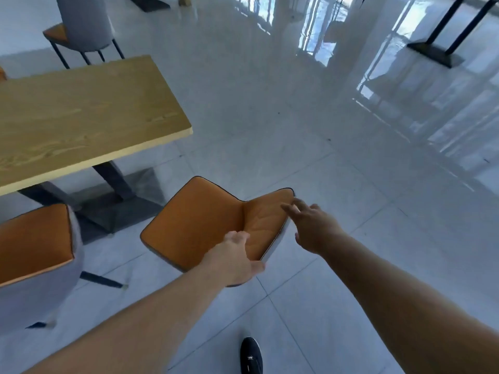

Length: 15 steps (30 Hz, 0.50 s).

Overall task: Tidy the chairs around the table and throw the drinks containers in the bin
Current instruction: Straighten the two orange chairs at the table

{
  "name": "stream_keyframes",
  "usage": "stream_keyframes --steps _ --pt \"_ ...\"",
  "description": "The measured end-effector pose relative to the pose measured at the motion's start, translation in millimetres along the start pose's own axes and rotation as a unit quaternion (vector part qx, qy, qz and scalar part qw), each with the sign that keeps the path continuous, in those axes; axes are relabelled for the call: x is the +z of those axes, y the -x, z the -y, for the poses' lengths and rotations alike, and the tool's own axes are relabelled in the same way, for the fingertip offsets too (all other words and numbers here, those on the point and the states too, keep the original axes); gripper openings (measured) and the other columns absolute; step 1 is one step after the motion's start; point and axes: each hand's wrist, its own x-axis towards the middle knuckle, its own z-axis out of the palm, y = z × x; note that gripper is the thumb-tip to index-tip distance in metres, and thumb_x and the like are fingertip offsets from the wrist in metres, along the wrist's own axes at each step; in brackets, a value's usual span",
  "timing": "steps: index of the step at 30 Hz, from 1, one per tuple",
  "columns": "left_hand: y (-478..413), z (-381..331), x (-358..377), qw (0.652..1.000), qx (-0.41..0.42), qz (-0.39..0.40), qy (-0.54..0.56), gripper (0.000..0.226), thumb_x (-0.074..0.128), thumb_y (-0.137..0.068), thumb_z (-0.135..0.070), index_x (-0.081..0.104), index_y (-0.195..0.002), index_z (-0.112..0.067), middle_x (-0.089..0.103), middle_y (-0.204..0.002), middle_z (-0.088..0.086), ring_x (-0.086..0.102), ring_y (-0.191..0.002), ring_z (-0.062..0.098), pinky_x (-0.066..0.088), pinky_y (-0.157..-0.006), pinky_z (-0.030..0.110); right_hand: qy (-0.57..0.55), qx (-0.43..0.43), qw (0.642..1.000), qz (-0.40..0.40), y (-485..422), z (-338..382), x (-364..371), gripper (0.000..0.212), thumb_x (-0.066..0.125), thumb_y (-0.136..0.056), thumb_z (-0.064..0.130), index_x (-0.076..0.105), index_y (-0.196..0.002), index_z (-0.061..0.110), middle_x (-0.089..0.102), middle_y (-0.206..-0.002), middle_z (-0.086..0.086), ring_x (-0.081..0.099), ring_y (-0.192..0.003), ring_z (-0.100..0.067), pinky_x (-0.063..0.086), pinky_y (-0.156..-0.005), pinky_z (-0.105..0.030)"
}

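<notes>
We are reaching both bare arms out over the orange chair (199,222), which is standing on the tiled floor (337,211) just beside the wooden desk (81,114). Our left hand (235,261) is clasping the near end of the backrest in its grip. Our right hand (310,225) is hovering with fingers spread, grip released, at the backrest's far end.

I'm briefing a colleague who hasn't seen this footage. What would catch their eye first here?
Two bare arms reach in from the bottom edge toward an orange chair standing out from the table's corner. The left hand is on its backrest, while the right hand hovers open at the backrest's far end. The bare wooden table fills the left side, with a second orange chair at the lower left.
</notes>
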Motion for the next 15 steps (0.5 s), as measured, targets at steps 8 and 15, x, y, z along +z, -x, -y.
stream_keyframes --steps 8,15 --pt "-28 -16 20 0.988 0.030 -0.013 -0.148 0.070 0.059 -0.092 -0.057 0.033 -0.143 -0.016 0.057 -0.127 0.009 0.063 -0.101 0.033 0.042 -0.067 0.037 0.094 -0.082 0.988 0.088 -67 -9 22 0.080 0.067 -0.095 0.044 0.017 -0.158 0.047 0.011 -0.171 -0.005 0.055 -0.125 -0.034 0.055 -0.089 -0.042" --pt "-18 40 -6 0.987 0.020 -0.030 -0.159 0.048 0.058 -0.092 -0.047 0.046 -0.129 -0.019 0.064 -0.113 0.006 0.065 -0.095 0.028 0.040 -0.061 0.034 0.132 -0.088 0.983 0.095 -95 63 10 0.053 0.072 -0.091 0.041 0.047 -0.137 0.037 0.045 -0.145 -0.003 0.065 -0.086 -0.028 0.047 -0.060 -0.033"
